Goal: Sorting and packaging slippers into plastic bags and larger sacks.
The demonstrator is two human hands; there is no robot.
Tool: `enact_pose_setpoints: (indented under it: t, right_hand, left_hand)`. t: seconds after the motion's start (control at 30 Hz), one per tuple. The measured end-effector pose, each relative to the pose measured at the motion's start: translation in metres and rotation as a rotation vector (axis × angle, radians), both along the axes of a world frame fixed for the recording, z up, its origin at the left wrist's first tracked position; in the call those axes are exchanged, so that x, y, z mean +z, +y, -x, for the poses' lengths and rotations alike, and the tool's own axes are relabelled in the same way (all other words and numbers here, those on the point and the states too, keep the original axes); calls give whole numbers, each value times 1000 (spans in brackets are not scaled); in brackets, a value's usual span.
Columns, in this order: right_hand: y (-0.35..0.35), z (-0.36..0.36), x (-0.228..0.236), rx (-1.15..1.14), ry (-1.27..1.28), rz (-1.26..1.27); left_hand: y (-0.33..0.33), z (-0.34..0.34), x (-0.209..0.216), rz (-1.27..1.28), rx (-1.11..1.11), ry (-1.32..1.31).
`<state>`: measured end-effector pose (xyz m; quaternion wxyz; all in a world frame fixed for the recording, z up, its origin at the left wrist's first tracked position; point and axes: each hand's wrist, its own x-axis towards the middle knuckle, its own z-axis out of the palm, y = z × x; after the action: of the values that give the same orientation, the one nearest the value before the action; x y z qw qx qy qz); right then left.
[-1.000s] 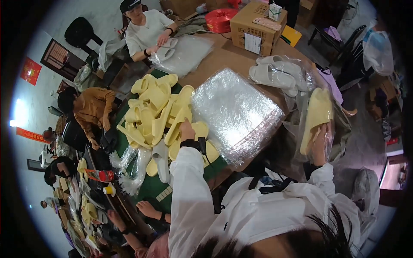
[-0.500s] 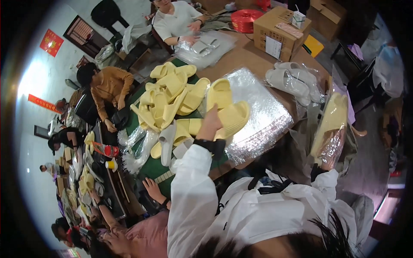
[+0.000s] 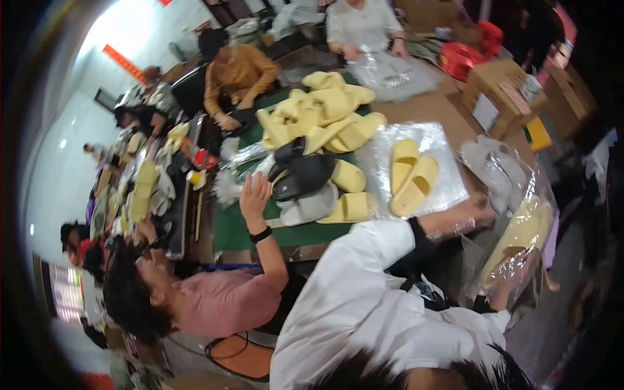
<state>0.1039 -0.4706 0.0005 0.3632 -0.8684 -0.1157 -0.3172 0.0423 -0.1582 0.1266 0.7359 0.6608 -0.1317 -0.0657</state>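
My left hand (image 3: pixel 478 212) reaches across to the right, beside the clear plastic bag. Its fingers are smeared by motion, so I cannot tell whether they grip the film. My right hand (image 3: pixel 508 286) is closed around the lower end of a bagged pair of yellow slippers (image 3: pixel 517 237), held upright at the table's right side. On a stack of clear plastic bags (image 3: pixel 448 146) lies a loose pair of yellow slippers (image 3: pixel 416 179), apart from both hands.
Yellow slippers (image 3: pixel 318 110) are heaped on the green mat (image 3: pixel 244 237), with black slippers (image 3: pixel 305 175) and grey slippers (image 3: pixel 312 207) in front. Bagged grey slippers (image 3: pixel 491 166) and a cardboard box (image 3: pixel 497 88) stand right. A co-worker's open hand (image 3: pixel 255 195) is close on the left.
My left hand has let go of the yellow slippers, now lying on the bags, and moved right toward the bagged pair. Black slippers have appeared by the heap. The view has turned left.
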Motion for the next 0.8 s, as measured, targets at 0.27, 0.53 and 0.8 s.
enact_pose_setpoints:
  t: [0.27, 0.53, 0.8]
  right_hand:
    - [132, -9, 32, 225, -273, 363]
    - [117, -101, -81, 550, 229, 90]
    - [282, 25, 43, 801, 437, 123]
  left_hand:
    - [-48, 28, -5, 481, 207, 125]
    - [17, 91, 7, 618, 110, 665]
    - [62, 98, -73, 924, 209, 594]
